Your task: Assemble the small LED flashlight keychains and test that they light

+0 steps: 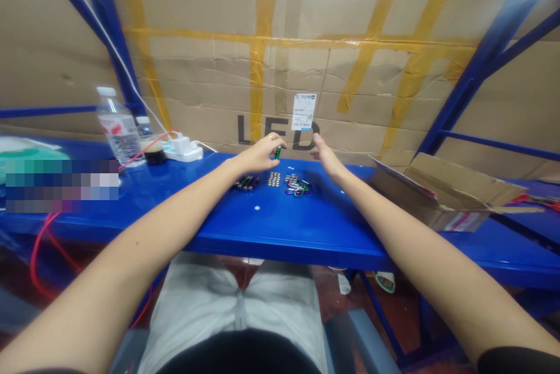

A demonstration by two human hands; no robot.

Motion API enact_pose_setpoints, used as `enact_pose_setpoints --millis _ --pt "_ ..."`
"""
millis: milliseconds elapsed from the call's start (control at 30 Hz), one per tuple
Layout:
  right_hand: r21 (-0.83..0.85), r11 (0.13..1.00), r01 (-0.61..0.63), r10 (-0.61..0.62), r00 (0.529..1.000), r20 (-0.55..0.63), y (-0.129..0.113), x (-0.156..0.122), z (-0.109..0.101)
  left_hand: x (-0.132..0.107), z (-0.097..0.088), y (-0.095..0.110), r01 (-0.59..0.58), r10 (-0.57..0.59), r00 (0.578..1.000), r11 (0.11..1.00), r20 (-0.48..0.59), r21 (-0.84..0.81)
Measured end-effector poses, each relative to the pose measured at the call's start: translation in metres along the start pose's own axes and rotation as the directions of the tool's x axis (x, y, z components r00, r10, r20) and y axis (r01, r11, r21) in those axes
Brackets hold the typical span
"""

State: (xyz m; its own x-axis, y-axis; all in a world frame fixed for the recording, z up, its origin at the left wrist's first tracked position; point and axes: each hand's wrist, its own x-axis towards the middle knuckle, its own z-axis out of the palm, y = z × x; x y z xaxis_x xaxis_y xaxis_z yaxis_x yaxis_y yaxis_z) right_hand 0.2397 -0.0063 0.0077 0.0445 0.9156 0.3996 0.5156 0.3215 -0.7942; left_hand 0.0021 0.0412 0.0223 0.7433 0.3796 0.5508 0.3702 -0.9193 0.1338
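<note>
My left hand is closed around a small, shiny green cylinder above the blue table. Below its wrist lie several dark, purplish cylinders side by side. Small round silver pieces, like button cells, stand in neat rows just right of them. Farther right is a loose pile of carabiner clips, some green and some purple, with small metal parts. My right hand hovers beyond the pile, fingers stretched out and nothing visible in it; its palm faces left.
An open cardboard box stands on the right of the blue table. A water bottle, a dark bottle and a white power strip are at the left. A large cardboard sheet rises behind.
</note>
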Motion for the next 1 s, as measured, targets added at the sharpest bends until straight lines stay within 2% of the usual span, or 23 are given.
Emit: enact_pose_setpoints --millis 67,167,267,333,433,533,633,667,767,867,1000 --pt "0.087 0.995 -0.054 0.061 0.995 -0.079 -0.005 -0.001 0.001 0.002 0.003 0.002 -0.025 0.024 0.998 0.999 -0.049 -0.023" --pt "0.202 0.977 -0.072 0.089 0.993 -0.075 -0.013 -0.008 0.003 0.004 0.007 0.010 -0.091 0.087 0.988 0.995 -0.131 -0.026" --pt "0.277 0.960 -0.041 0.018 0.996 0.085 -0.021 -0.019 0.009 0.006 0.011 0.020 -0.164 0.158 0.965 0.986 -0.208 -0.013" --pt "0.288 0.957 -0.021 -0.038 0.980 0.197 -0.026 -0.026 0.013 0.006 0.014 0.024 -0.199 0.191 0.955 0.980 -0.226 -0.016" --pt "0.289 0.957 -0.015 -0.066 0.961 0.267 -0.029 -0.031 0.017 0.006 0.018 0.027 -0.230 0.217 0.953 0.972 -0.209 -0.040" --pt "0.298 0.954 -0.032 -0.046 0.966 0.253 -0.029 -0.031 0.017 0.005 0.016 0.025 -0.177 0.158 0.960 0.982 -0.230 -0.065" --pt "0.317 0.947 -0.044 -0.017 0.982 0.189 -0.024 -0.026 0.016 0.003 0.010 0.017 -0.024 0.010 0.967 0.998 -0.254 -0.052" --pt "0.317 0.947 -0.045 -0.010 0.985 0.171 -0.023 -0.025 0.016 0.002 0.008 0.013 0.026 -0.032 0.975 0.999 -0.219 -0.028" --pt "0.286 0.958 -0.040 0.001 0.991 0.136 -0.017 -0.021 0.017 -0.004 0.006 -0.002 0.132 -0.132 0.991 0.990 0.004 0.052" --pt "0.236 0.972 -0.010 -0.018 0.993 0.116 -0.014 -0.020 0.019 -0.009 0.009 -0.015 0.200 -0.214 0.954 0.976 0.211 0.086" --pt "0.183 0.983 0.015 -0.037 0.992 0.120 -0.012 -0.020 0.020 -0.010 0.015 -0.022 0.205 -0.220 0.929 0.975 0.298 0.081"
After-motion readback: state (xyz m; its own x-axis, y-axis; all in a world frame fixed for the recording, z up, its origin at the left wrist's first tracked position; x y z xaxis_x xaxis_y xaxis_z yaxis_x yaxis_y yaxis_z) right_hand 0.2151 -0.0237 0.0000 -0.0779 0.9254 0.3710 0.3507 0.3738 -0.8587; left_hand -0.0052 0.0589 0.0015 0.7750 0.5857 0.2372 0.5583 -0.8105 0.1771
